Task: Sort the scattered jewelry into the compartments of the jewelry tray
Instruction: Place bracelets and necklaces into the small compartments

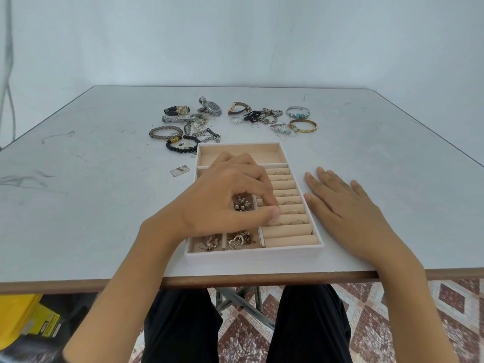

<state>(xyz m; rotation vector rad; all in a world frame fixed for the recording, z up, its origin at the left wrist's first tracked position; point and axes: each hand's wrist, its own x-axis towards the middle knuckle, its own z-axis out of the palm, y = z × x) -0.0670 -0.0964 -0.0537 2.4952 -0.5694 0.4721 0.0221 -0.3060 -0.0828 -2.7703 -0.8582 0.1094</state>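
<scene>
Jewelry not yet sorted lies in two loose clusters on the worktop [104, 205] beyond the far end of the jewelry tray [254, 254], well apart from both hands. The clusters include watches [210, 107], bead bracelets [165, 132] and chains [201, 127] toward the left, and a gold bangle [303, 126] and a blue bracelet [297, 112] toward the right. The tray's long axis runs straight away from the person, so any reach for the pile has to pass over or beside it. The left hand [227, 197] hovers over the tray's middle with its fingers curled. Thumb and fingertips meet just above the ring rolls [288, 231], and whether a ring is pinched there I cannot tell. The right hand [345, 205] lies flat and empty on the worktop just beside the tray's right wall. It looks the freer of the two, and the right cluster is on its side. Several thin rings [293, 212] sit in the slots between the rolls. The small left compartments hold pearl earrings [242, 204] and sparkly pieces [239, 239], while the long far compartment [262, 153] shows nothing in it. A small card [180, 170] lies just left of the tray.
</scene>
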